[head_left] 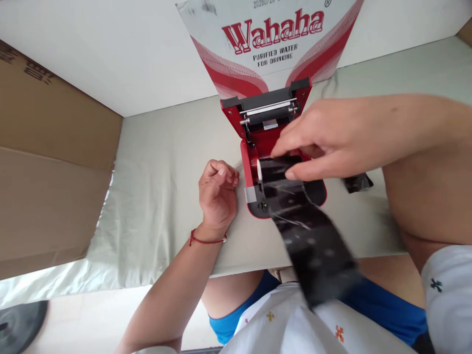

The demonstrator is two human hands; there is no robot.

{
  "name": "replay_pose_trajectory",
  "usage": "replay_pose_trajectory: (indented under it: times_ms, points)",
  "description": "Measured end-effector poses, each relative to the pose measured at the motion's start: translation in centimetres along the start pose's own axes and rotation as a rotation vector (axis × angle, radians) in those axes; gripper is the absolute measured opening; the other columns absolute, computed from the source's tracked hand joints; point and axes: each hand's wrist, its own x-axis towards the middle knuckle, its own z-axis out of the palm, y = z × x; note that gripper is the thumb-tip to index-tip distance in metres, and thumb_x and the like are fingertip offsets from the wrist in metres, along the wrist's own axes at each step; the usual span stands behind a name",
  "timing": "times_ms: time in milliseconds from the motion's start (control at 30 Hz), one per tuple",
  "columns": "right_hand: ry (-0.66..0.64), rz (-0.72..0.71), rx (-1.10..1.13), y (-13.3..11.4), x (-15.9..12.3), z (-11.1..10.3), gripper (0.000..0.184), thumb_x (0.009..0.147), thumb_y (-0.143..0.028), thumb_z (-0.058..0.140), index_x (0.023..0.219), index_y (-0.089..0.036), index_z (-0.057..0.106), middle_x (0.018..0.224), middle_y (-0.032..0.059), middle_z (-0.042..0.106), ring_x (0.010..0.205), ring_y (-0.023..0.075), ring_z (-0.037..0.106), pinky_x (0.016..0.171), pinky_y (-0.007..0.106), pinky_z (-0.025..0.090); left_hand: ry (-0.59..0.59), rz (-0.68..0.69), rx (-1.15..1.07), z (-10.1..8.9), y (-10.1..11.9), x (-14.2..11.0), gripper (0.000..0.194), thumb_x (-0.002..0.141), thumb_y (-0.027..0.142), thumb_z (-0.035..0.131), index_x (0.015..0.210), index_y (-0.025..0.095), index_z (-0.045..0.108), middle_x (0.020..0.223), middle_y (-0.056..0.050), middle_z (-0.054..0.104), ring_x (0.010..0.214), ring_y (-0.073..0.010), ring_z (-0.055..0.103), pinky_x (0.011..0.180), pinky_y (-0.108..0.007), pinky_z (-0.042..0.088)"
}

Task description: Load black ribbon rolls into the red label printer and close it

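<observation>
A small red printer (258, 140) sits on the table with its lid flipped open toward the wall. A roll of black wrapped material (276, 169) lies in its open bay, and a long black strip (313, 241) trails from it toward my lap. My right hand (324, 140) pinches the roll between thumb and fingers over the bay. My left hand (218, 191) is a closed fist resting on the table just left of the printer, nothing visible in it. A red string circles that wrist.
A Wahaha water carton (273, 39) stands against the wall behind the printer. A brown cardboard box (47, 162) fills the left side. A pale cloth (155, 196) covers the table. A black scrap (357, 183) lies right of the printer. A dark disc (18, 324) lies on the floor.
</observation>
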Motion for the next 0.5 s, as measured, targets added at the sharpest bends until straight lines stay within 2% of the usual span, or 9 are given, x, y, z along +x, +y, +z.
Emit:
replay_pose_trajectory:
  times_ms: [100, 167, 267, 367, 433, 500]
  points:
    - [0.044, 0.092, -0.053, -0.9, 2.1, 0.9, 0.027, 0.104, -0.034, 0.059, 0.103, -0.013, 0.077, 0.087, 0.0033, 0.072, 0.072, 0.0096, 0.050, 0.073, 0.028, 0.033, 0.049, 0.107, 0.081, -0.2, -0.6, -0.3, 0.041, 0.088, 0.056, 0.090, 0.082, 0.020, 0.071, 0.081, -0.001, 0.060, 0.075, -0.0146, 0.056, 0.072, -0.027, 0.048]
    - [0.021, 0.186, -0.090, -1.2, 2.7, 1.3, 0.025, 0.102, -0.033, 0.060, 0.100, -0.014, 0.076, 0.086, 0.0043, 0.071, 0.069, 0.0107, 0.049, 0.072, 0.029, 0.033, 0.033, 0.190, 0.179, -0.5, -1.0, -0.4, 0.042, 0.090, 0.063, 0.086, 0.091, 0.022, 0.075, 0.092, -0.003, 0.062, 0.082, -0.0170, 0.057, 0.079, -0.030, 0.051]
    - [-0.041, 0.318, -0.134, -1.8, 2.9, 1.5, 0.023, 0.102, -0.031, 0.059, 0.103, -0.016, 0.077, 0.090, 0.0064, 0.072, 0.068, 0.0125, 0.047, 0.070, 0.031, 0.033, -0.067, 0.371, 0.411, -1.3, -1.2, -0.7, 0.045, 0.098, 0.071, 0.073, 0.109, 0.029, 0.081, 0.109, -0.007, 0.063, 0.106, -0.0253, 0.061, 0.101, -0.042, 0.056]
    - [-0.054, 0.336, -0.213, -2.5, 3.2, 1.8, 0.023, 0.102, -0.028, 0.060, 0.110, -0.017, 0.079, 0.096, 0.0107, 0.074, 0.076, 0.0163, 0.051, 0.075, 0.032, 0.033, -0.218, 0.517, 0.595, -1.9, -1.2, -1.1, 0.046, 0.108, 0.070, 0.060, 0.125, 0.036, 0.083, 0.128, -0.008, 0.063, 0.132, -0.0314, 0.057, 0.128, -0.054, 0.046]
    - [-0.062, 0.321, -0.258, -2.8, 3.3, 2.1, 0.024, 0.101, -0.026, 0.060, 0.109, -0.016, 0.081, 0.094, 0.0129, 0.074, 0.081, 0.0192, 0.055, 0.078, 0.033, 0.034, -0.300, 0.558, 0.672, -2.0, -1.0, -1.2, 0.046, 0.112, 0.067, 0.052, 0.134, 0.039, 0.081, 0.137, -0.008, 0.061, 0.139, -0.0315, 0.054, 0.135, -0.057, 0.040]
    - [-0.077, 0.290, -0.285, -2.8, 3.5, 2.5, 0.027, 0.104, -0.025, 0.057, 0.104, -0.015, 0.081, 0.091, 0.0142, 0.072, 0.083, 0.0209, 0.057, 0.079, 0.034, 0.036, -0.335, 0.554, 0.726, -1.9, -0.9, -1.3, 0.045, 0.116, 0.061, 0.047, 0.139, 0.040, 0.080, 0.140, -0.008, 0.060, 0.142, -0.0305, 0.053, 0.136, -0.057, 0.040]
